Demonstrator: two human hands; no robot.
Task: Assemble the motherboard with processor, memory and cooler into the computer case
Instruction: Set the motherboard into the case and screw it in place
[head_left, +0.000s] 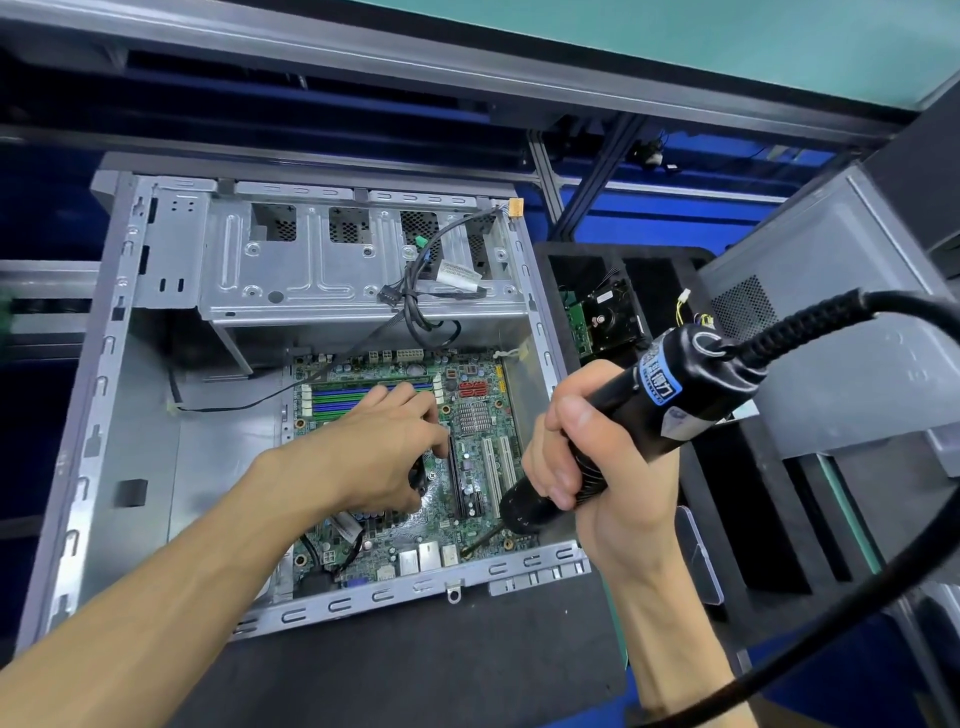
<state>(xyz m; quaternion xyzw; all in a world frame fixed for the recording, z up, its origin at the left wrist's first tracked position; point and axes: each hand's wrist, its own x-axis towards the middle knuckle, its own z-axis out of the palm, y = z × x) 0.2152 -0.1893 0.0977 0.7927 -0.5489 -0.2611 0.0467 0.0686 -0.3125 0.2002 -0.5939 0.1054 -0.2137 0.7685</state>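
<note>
The green motherboard lies flat inside the open grey computer case, in its lower right part. My left hand rests on the board's middle and covers a black part, probably the cooler, of which only a sliver shows. Blue and green memory slots lie just beyond its fingertips. My right hand grips a black electric screwdriver. Its bit points down at the board's near right edge, close to a screw hole.
Black cables hang from the case's drive cage toward the board. A thick black cord runs from the screwdriver off to the right. A black foam tray with parts and another grey case stand at the right.
</note>
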